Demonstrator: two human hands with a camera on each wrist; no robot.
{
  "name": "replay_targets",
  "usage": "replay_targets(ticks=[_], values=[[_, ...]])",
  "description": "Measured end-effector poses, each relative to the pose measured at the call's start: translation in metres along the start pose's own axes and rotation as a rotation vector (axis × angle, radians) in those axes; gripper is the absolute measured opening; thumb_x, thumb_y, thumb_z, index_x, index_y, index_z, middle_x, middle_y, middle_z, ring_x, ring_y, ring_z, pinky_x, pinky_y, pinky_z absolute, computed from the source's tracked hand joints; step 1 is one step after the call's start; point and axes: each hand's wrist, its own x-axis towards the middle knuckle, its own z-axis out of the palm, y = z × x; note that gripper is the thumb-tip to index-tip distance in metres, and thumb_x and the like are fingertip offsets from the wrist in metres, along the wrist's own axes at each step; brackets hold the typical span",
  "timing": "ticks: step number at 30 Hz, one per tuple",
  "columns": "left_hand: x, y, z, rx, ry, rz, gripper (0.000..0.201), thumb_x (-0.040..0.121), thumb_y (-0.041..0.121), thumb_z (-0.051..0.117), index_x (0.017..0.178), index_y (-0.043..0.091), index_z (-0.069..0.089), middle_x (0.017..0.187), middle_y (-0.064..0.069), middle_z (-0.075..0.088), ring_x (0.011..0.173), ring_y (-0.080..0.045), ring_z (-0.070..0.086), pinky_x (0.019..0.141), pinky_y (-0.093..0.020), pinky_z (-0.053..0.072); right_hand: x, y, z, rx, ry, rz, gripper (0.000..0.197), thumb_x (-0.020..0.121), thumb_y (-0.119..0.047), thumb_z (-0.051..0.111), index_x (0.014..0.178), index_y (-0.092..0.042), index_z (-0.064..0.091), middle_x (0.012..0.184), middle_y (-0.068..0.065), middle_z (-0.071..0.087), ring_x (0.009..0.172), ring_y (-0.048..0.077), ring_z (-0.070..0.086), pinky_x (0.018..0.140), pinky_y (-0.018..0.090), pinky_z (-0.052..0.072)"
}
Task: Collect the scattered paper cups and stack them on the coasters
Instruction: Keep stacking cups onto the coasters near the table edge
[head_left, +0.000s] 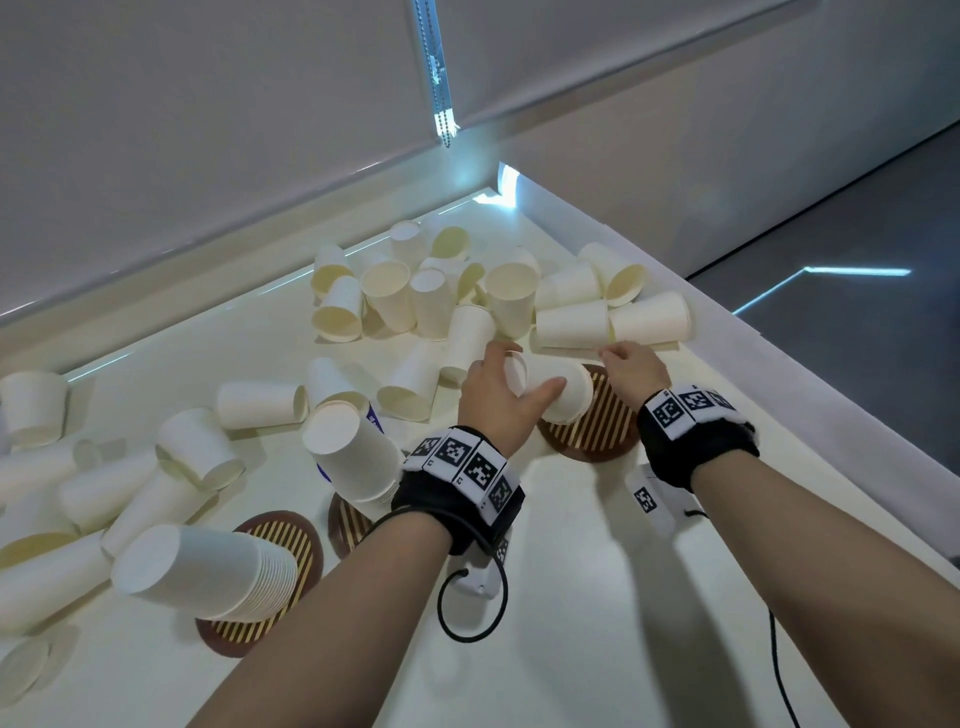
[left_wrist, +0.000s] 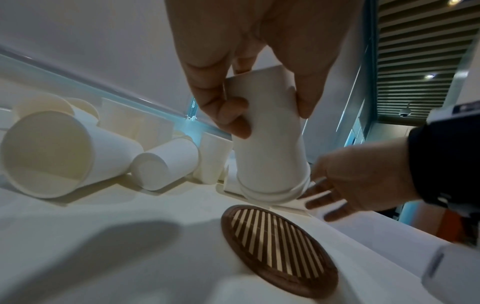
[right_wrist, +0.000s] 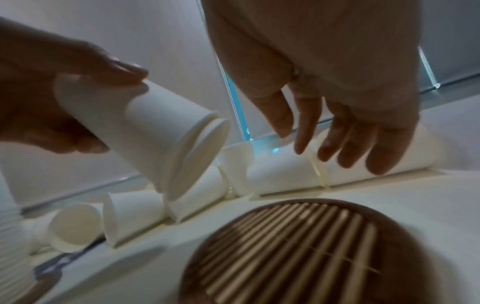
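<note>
Left hand wrapped round a short nest of paper cups, thumb on one side, fingers on the other, mouths tilted down and to the right, held in the air over the far striped coaster and not touching it. Right hand just beyond that coaster, fingers spread and slack, grasping nothing, tips hovering at two cups lying end to end near the table's right edge.

Behind both hands, a loose heap of cups crowding the far corner, some on their sides, some upright. Further left, more single cups tipped over on the white table.

Nearer the body, two inverted stacks: one tall stack on a striped coaster at front left, a second stack on a coaster just beside the left wristband. One more coaster lying between them, mostly bare.

From the left wrist view only: two rims at the mouth of the held cups, so at least two nested. From the right wrist view only: open mouth of that nest facing the coaster, all blurred.
</note>
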Motion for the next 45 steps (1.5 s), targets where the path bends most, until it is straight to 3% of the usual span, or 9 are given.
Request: replay_targets(ticks=[5, 8, 21, 28, 31, 34, 37, 40, 45], values=[[0.007, 0.003, 0.003, 0.028, -0.013, 0.000, 0.062, 0.076, 0.037, 0.073, 0.126, 0.015, 0.044, 0.120, -0.007, 0.052, 0.112, -0.021, 0.049, 0.087, -0.024, 0.036, 0.014, 0.026, 0.007, -0.341, -0.131, 0.175, 0.041, 0.090, -0.016, 0.046, 0.129, -0.006, 0.051, 0.135, 0.021, 0.048, 0.123, 0.037, 0.046, 0.106, 0.045, 0.037], [0.010, 0.000, 0.006, 0.076, -0.041, 0.014, 0.063, 0.075, 0.036, 0.074, 0.126, 0.015, 0.044, 0.121, -0.008, 0.052, 0.112, -0.022, 0.049, 0.089, -0.024, 0.037, 0.013, 0.025, 0.021, -0.353, -0.187, 0.128, 0.043, 0.090, -0.026, 0.047, 0.130, -0.013, 0.051, 0.136, 0.017, 0.049, 0.124, 0.036, 0.046, 0.106, 0.046, 0.037], [0.019, -0.025, 0.010, 0.485, -0.207, -0.026, 0.047, 0.082, 0.029, 0.060, 0.124, 0.021, 0.041, 0.116, -0.008, 0.047, 0.104, -0.030, 0.054, 0.082, -0.037, 0.048, -0.004, 0.003, 0.051, -0.299, -0.336, -0.088, 0.034, 0.089, -0.009, 0.052, 0.123, -0.010, 0.058, 0.126, 0.011, 0.060, 0.116, 0.028, 0.055, 0.097, 0.033, 0.044], [0.026, -0.036, 0.011, 0.491, -0.179, -0.050, 0.051, 0.079, 0.025, 0.062, 0.124, 0.021, 0.039, 0.118, -0.008, 0.046, 0.110, -0.030, 0.048, 0.091, -0.042, 0.047, 0.023, -0.006, 0.023, 0.165, 0.222, -0.014, 0.060, 0.084, -0.007, 0.061, 0.137, -0.003, 0.033, 0.138, 0.015, 0.040, 0.123, 0.032, 0.045, 0.093, 0.031, 0.038], [0.029, -0.039, 0.010, 0.522, -0.155, -0.048, 0.060, 0.077, 0.028, 0.067, 0.129, 0.021, 0.038, 0.121, -0.008, 0.045, 0.116, -0.028, 0.044, 0.094, -0.041, 0.044, 0.039, -0.009, 0.015, 0.221, 0.169, 0.018, 0.079, 0.083, -0.016, 0.067, 0.145, -0.006, 0.020, 0.147, 0.012, 0.036, 0.126, 0.032, 0.047, 0.105, 0.037, 0.037], [0.031, -0.039, 0.011, 0.508, -0.127, -0.026, 0.074, 0.075, 0.046, 0.070, 0.134, 0.024, 0.033, 0.130, -0.004, 0.042, 0.124, -0.024, 0.039, 0.097, -0.040, 0.038, 0.048, -0.008, 0.015, 0.244, 0.093, 0.031, 0.078, 0.084, -0.015, 0.066, 0.145, -0.009, 0.018, 0.139, 0.009, 0.046, 0.106, 0.036, 0.062, 0.093, 0.039, 0.047], [0.035, -0.039, 0.013, 0.364, -0.039, 0.041, 0.073, 0.077, 0.051, 0.067, 0.134, 0.018, 0.037, 0.132, -0.006, 0.042, 0.125, -0.025, 0.038, 0.102, -0.036, 0.033, 0.052, -0.001, 0.019, 0.228, 0.097, -0.002, 0.052, 0.085, -0.014, 0.063, 0.132, -0.008, 0.041, 0.111, 0.011, 0.062, 0.092, 0.031, 0.065, 0.084, 0.037, 0.051], [0.038, -0.036, 0.015, 0.286, 0.019, 0.156, 0.064, 0.082, 0.042, 0.066, 0.132, 0.010, 0.043, 0.131, -0.009, 0.044, 0.124, -0.026, 0.039, 0.102, -0.030, 0.029, 0.045, 0.003, 0.024, 0.152, 0.020, -0.050, 0.008, 0.086, -0.016, 0.060, 0.093, -0.012, 0.058, 0.089, 0.011, 0.066, 0.073, 0.027, 0.065, 0.072, 0.032, 0.051], [0.041, -0.021, 0.015, 0.180, 0.071, 0.267, 0.066, 0.079, 0.045, 0.062, 0.130, 0.007, 0.045, 0.129, -0.011, 0.046, 0.121, -0.025, 0.042, 0.100, -0.026, 0.031, 0.038, -0.003, 0.020, 0.523, 0.071, -0.004, 0.015, 0.076, -0.010, 0.053, 0.061, -0.010, 0.049, 0.055, 0.007, 0.047, 0.046, 0.021, 0.045, 0.058, 0.033, 0.043]])
